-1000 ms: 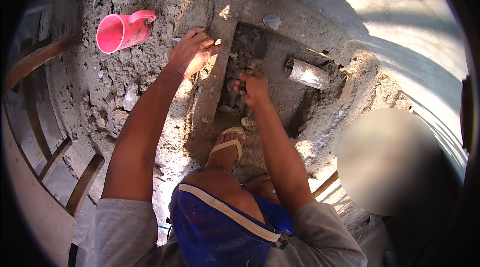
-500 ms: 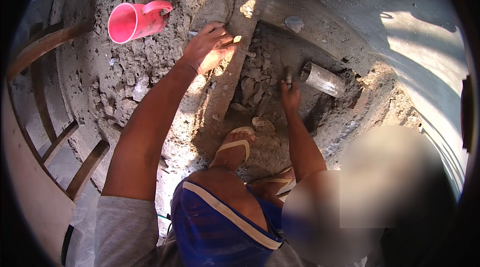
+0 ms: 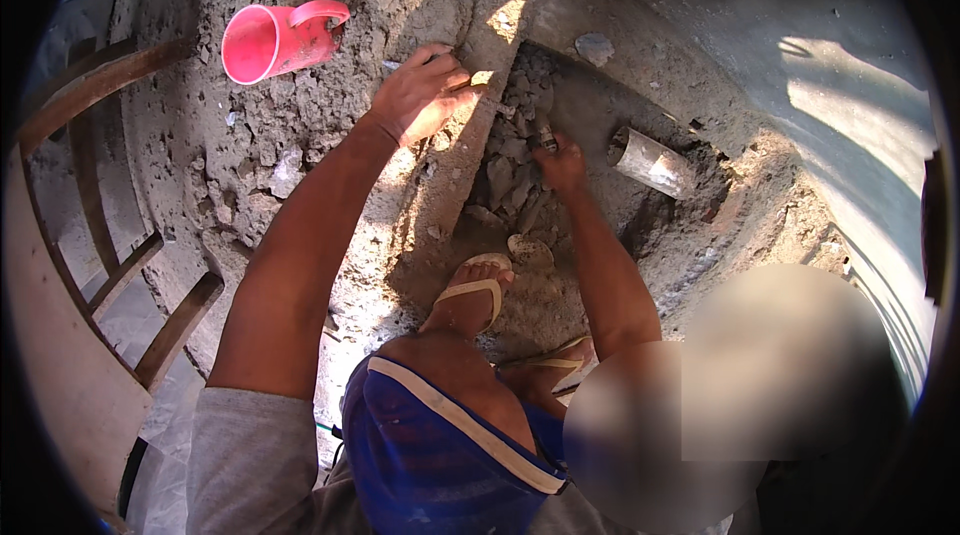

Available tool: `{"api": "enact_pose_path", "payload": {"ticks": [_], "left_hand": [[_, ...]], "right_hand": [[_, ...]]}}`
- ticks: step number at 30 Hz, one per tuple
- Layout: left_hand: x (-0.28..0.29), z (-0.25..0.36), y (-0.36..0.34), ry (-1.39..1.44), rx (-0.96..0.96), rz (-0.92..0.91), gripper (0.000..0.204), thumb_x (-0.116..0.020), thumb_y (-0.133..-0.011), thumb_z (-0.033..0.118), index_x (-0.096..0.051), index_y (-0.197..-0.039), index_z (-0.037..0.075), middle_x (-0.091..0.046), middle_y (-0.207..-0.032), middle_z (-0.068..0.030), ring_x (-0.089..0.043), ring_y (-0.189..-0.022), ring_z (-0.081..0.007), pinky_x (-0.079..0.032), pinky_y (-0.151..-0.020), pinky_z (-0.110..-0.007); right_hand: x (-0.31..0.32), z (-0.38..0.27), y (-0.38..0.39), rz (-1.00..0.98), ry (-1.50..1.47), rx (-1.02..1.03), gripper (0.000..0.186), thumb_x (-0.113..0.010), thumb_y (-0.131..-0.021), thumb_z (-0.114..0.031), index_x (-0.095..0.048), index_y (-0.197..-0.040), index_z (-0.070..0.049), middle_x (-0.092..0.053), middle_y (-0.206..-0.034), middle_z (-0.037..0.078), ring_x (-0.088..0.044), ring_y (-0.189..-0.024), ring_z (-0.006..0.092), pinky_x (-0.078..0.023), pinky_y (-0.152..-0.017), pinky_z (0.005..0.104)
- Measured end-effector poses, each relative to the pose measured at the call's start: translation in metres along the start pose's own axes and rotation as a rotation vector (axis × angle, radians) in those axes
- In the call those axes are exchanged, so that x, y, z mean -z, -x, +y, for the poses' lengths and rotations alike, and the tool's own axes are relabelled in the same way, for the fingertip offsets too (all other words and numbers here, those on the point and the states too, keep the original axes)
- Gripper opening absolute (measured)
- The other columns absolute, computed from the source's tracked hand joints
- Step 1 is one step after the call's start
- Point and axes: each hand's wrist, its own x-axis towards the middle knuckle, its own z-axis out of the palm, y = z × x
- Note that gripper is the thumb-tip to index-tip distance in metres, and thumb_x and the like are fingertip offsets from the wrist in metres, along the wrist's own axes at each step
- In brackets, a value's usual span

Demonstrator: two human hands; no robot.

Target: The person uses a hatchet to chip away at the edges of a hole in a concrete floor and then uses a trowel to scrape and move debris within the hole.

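My left hand [image 3: 425,93] leans on the rough concrete ledge [image 3: 452,170] beside a pit, its fingers bent and spread apart. It appears to hold nothing, though the fingertips are partly hidden. Down in the pit, my right hand [image 3: 563,165] is wrapped round the handle of a trowel [image 3: 547,139]. The trowel's blade cannot be made out against the grey rubble. Broken mortar pieces [image 3: 503,180] lie between that hand and the ledge. A short pale pipe [image 3: 655,163] sticks out of the dirt to the right of my right hand.
A pink mug [image 3: 300,53], its mouth facing left, rests on crumbly ground beyond my left hand. Wooden slats [image 3: 180,330] stand at the left. A smooth grey wall [image 3: 740,45] rises at the right. My sandalled foot [image 3: 470,295] is at the pit's near end.
My right hand has moved left with the trowel, away from the pipe and toward the rubble by the ledge. My left hand stays at the same spot on the ledge.
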Motion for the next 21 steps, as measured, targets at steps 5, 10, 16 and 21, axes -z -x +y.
{"api": "enact_pose_path", "payload": {"ticks": [5, 10, 16, 21], "left_hand": [[-0.003, 0.008, -0.022, -0.003, -0.064, 0.024, 0.024, -0.072, -0.084, 0.025, -0.075, -0.105, 0.014, -0.067, -0.104, -0.0021, -0.056, -0.116, -0.0271, -0.047, -0.102, -0.037], [0.007, 0.011, -0.014, -0.063, -0.087, 0.018, 0.034, -0.065, -0.094, 0.033, -0.074, -0.110, 0.004, -0.063, -0.097, -0.0047, -0.055, -0.116, -0.0284, -0.046, -0.101, -0.033], [0.016, 0.021, -0.025, -0.150, -0.083, -0.025, 0.023, -0.066, -0.092, 0.025, -0.072, -0.111, 0.014, -0.065, -0.107, -0.0005, -0.052, -0.121, -0.0246, -0.045, -0.105, -0.034], [0.008, 0.012, -0.016, -0.227, -0.161, -0.052, 0.031, -0.063, -0.089, 0.020, -0.071, -0.118, 0.026, -0.066, -0.108, 0.0054, -0.057, -0.109, -0.0186, -0.040, -0.109, -0.037]], "right_hand": [[0.021, 0.031, 0.012, 0.030, -0.155, 0.039, 0.040, -0.077, -0.081, -0.023, -0.070, -0.112, 0.002, -0.073, -0.091, 0.012, -0.067, -0.081, 0.0184, -0.053, -0.076, 0.0369], [0.072, -0.005, 0.077, -0.047, -0.177, -0.106, 0.027, -0.075, -0.085, -0.019, -0.071, -0.106, -0.003, -0.063, -0.067, -0.001, -0.057, -0.055, 0.0085, -0.045, -0.052, 0.0286], [0.149, -0.127, 0.134, 0.054, 0.144, -0.036, 0.033, -0.073, -0.086, -0.024, -0.068, -0.109, -0.001, -0.070, -0.081, 0.019, -0.070, -0.079, 0.0342, -0.053, -0.073, 0.0434], [0.147, -0.242, 0.135, 0.103, 0.232, 0.289, 0.032, -0.069, -0.090, -0.020, -0.062, -0.114, 0.001, -0.068, -0.087, 0.028, -0.068, -0.087, 0.0454, -0.052, -0.075, 0.0513]]}}
